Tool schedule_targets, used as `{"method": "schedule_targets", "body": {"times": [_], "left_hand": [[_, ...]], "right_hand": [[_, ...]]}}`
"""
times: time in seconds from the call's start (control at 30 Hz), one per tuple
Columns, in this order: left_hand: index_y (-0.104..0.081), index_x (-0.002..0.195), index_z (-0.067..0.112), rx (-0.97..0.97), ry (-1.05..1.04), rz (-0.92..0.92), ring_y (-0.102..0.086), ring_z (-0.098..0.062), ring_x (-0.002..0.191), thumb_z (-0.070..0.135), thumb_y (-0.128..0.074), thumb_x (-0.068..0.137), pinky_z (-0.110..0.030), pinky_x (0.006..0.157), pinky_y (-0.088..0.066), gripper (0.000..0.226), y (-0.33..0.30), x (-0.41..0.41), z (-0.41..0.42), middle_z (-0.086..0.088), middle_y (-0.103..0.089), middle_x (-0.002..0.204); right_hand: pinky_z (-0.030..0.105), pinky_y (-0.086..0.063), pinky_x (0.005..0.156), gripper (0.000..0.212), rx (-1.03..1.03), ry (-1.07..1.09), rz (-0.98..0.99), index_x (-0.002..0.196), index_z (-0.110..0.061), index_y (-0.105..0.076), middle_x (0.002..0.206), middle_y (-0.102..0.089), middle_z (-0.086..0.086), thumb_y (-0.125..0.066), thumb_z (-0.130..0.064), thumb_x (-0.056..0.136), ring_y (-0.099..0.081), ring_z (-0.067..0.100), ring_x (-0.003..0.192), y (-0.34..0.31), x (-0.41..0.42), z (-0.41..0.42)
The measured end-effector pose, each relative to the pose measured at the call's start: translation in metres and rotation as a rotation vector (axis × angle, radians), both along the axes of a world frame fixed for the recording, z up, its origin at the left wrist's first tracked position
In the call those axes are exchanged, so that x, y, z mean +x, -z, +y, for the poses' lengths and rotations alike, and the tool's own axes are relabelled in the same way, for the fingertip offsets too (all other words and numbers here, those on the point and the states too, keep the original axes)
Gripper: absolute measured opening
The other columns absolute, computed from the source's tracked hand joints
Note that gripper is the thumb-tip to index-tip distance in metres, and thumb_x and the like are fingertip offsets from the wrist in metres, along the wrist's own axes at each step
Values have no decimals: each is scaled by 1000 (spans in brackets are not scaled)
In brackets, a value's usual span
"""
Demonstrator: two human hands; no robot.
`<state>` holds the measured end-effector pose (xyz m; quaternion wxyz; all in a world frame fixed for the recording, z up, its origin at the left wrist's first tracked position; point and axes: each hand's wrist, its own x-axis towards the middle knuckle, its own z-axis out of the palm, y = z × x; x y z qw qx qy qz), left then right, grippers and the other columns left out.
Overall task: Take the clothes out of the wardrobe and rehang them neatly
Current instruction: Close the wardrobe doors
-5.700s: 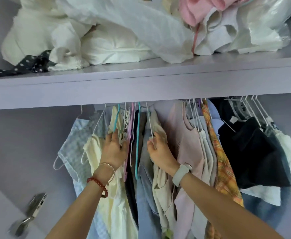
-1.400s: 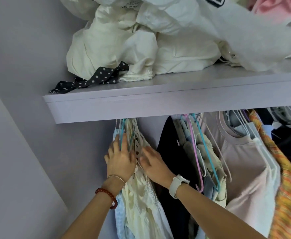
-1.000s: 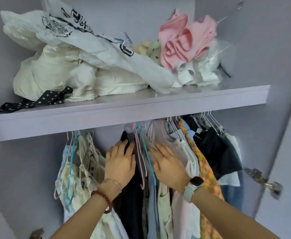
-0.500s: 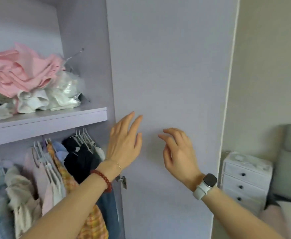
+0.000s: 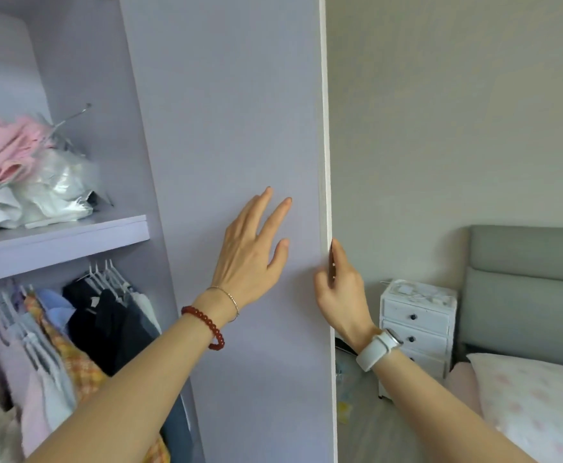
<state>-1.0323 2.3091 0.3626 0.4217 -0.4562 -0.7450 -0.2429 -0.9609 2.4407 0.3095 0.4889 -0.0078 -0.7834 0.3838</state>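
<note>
The lilac wardrobe door (image 5: 226, 111) stands open and fills the middle of the view. My left hand (image 5: 251, 255) rests flat on its inner face with fingers spread. My right hand (image 5: 338, 289) grips the door's white outer edge (image 5: 325, 162), fingers wrapped behind it. At the lower left, clothes on hangers (image 5: 73, 329) hang under the shelf (image 5: 59, 238): black, blue, plaid orange and pale pink pieces. Neither hand touches any garment.
A heap of pink and white clothes and plastic bags (image 5: 29, 175) lies on the shelf. Right of the door are a small white drawer chest (image 5: 417, 322), a grey headboard (image 5: 527, 282) and a bed with a pale floral pillow (image 5: 534, 396).
Both hands left the hanging clothes and the view swung right. My left hand now lies on the door face, and my right hand has taken hold of the door's edge.
</note>
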Motion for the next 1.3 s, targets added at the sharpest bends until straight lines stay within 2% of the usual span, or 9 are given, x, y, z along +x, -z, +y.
{"method": "schedule_targets", "body": {"times": [0.1,0.23,0.37,0.53,0.67,0.77,0.83,1.07,1.3], "left_hand": [[-30,143,19,31,31,8,-20,-25,141,24,-44,92,-31,110,-17,53,-4,18,-24,-9,-21,153],[-24,142,24,174,200,-130,-21,-13,139,29,-39,93,-28,113,-18,52,-14,42,-66,0,-24,150],[-25,141,20,405,206,-218,-37,-9,129,29,-47,89,-33,108,-34,57,-17,55,-134,5,-36,140],[-24,144,10,402,-245,-19,-24,-11,136,15,-48,87,-29,111,-26,61,-15,55,-230,-10,-29,150],[-32,143,12,65,-792,169,-18,-33,140,23,-53,90,-50,106,-27,58,-26,51,-293,-11,-19,153],[-13,148,18,-191,-1061,83,3,-28,143,40,-41,95,-51,111,-13,64,-34,40,-322,0,3,157],[2,148,20,-268,-1180,50,12,-26,143,47,-36,95,-52,112,-9,71,-37,28,-335,3,12,156],[17,145,18,-307,-1369,-134,16,-29,141,45,-50,90,-52,112,-14,90,-40,-8,-352,2,23,153],[13,146,19,-266,-1377,-322,16,-26,142,25,-39,96,-52,112,-14,73,-53,-37,-357,5,24,153]], "right_hand": [[33,-36,49,14,61,-49,74,88,-12,-43,58,-37,-4,-35,-16,78,-34,17,49,4,13,-21],[8,-41,56,38,197,-194,222,117,-9,-57,74,-55,-16,-36,-19,85,-51,1,59,6,33,-81],[34,-55,72,44,356,-327,212,126,-4,-52,104,-67,11,-38,-17,87,-65,21,89,15,37,-147],[29,-34,106,47,568,-444,48,130,-6,-50,133,-52,11,-45,-15,83,-41,27,130,17,14,-224],[36,-10,117,60,767,-475,-66,141,-9,-30,151,-20,18,-45,-9,83,-11,35,142,14,-20,-276],[45,-8,116,73,868,-447,-251,146,-27,1,155,13,8,-41,-17,87,12,31,142,18,-48,-302],[49,-8,114,77,947,-418,-335,143,-33,13,153,23,4,-39,-20,88,17,32,141,17,-66,-312],[52,-2,114,70,1059,-424,-454,145,-37,7,151,29,-3,-35,-19,91,18,36,140,5,-110,-335],[53,-7,114,59,1105,-467,-563,147,-28,-7,153,21,-5,-33,-21,95,15,32,141,-13,-140,-344]]}}
